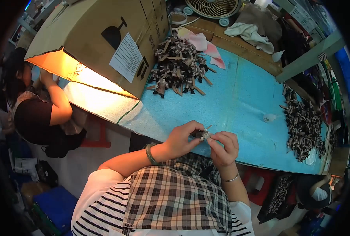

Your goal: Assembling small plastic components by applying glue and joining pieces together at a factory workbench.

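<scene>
Above the near edge of the blue table, both hands meet on one small figurine (202, 135), dark and pale grey with a thin light piece sticking up. My left hand (183, 138) pinches its dark side between thumb and fingers. From the other side, my right hand (224, 148) grips the pale end with thumb and forefinger. The fingers cover much of it, so its finer shape is hard to make out. Farther off lies a heap of similar figurines (179, 65) in brown, black and white, many with flat tan pieces jutting out.
A large cardboard box (98, 35), lit orange inside, stands left of the heap. A second pile of figurines (304, 124) covers the table's right end, near a small clear bottle (269, 117). Behind are a fan (214, 6) and cloths (249, 35). A co-worker (37, 114) sits at left.
</scene>
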Demonstrator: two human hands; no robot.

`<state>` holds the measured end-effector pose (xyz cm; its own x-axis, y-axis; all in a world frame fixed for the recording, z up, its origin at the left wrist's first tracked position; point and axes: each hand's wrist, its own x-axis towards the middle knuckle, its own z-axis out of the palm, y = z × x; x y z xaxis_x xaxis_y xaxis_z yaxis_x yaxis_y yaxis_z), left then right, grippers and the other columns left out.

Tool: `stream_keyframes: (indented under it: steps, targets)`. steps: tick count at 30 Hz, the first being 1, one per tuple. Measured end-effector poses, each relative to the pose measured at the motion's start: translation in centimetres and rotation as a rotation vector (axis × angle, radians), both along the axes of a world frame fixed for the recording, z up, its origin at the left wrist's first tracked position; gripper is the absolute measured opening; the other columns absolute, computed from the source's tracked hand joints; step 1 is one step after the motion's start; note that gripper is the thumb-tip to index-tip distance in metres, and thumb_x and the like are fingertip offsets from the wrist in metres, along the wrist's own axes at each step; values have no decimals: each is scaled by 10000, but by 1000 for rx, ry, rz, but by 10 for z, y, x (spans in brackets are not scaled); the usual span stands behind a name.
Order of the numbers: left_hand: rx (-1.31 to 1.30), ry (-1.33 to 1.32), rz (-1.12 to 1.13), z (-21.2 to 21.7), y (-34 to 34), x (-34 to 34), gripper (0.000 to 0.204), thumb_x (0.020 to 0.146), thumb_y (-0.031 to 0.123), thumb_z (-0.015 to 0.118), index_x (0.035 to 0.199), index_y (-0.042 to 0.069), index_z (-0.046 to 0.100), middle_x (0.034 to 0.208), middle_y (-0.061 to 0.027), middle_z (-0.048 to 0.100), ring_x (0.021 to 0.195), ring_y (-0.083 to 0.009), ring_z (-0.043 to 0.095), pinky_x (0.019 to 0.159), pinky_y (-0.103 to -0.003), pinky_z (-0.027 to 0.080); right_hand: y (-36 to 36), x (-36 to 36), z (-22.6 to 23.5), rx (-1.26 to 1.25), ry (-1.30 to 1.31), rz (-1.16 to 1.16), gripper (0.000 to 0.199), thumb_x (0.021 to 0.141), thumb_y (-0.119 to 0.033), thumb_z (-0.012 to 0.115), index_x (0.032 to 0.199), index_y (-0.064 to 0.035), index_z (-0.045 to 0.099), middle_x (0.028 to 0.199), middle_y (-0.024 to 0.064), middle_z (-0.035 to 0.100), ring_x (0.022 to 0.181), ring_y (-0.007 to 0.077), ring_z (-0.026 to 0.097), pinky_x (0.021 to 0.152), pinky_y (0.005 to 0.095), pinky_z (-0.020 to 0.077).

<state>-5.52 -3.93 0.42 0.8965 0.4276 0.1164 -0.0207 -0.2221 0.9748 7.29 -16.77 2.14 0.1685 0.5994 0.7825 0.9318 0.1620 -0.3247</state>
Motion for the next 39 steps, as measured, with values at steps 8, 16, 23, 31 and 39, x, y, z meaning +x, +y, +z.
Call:
stream_keyframes:
  steps: [8, 16, 23, 31, 39]
  targets:
    - [25, -47, 0, -4, 1, 4, 258, 798, 17, 682, 1018, 30, 548, 949, -102, 615, 873, -211, 657, 753, -296, 535, -2, 7, -9, -35, -8, 48, 273, 600, -11, 668, 867, -63, 693, 884, 67, 635, 782, 228, 598, 631, 322, 484]
    - [186, -28, 73, -6, -1, 10, 279, 752, 73, 713, 986, 75, 561, 865, -57, 633, 807, -234, 621, 801, -350, 437, -1, 18, -11, -55, 43, 120, 234, 628, 30, 668, 856, -25, 677, 876, 96, 632, 764, 255, 629, 627, 327, 534]
    - [306, -33, 136, -14, -6, 14, 303, 740, 66, 709, 999, 99, 555, 865, -35, 620, 824, -218, 597, 900, -386, 346, 0, 27, -13, -130, 66, 183, 214, 639, 50, 664, 843, -14, 666, 873, 112, 624, 754, 261, 642, 616, 323, 538]
    - [478, 38, 61, -7, -3, 4, 387, 730, 71, 711, 1073, 85, 532, 1002, -57, 596, 996, -241, 554, 903, -404, 340, -1, 40, -6, -242, 73, 238, 195, 643, 13, 693, 829, -40, 665, 871, 101, 625, 754, 245, 643, 595, 312, 532]
    - [461, -74, 11, -6, 26, 15, 406, 708, 79, 727, 1074, 85, 552, 1117, -93, 589, 1146, -275, 511, 939, -403, 368, 14, 40, 6, -302, 104, 346, 165, 636, 8, 706, 783, -47, 655, 875, 88, 634, 795, 248, 641, 646, 335, 531]
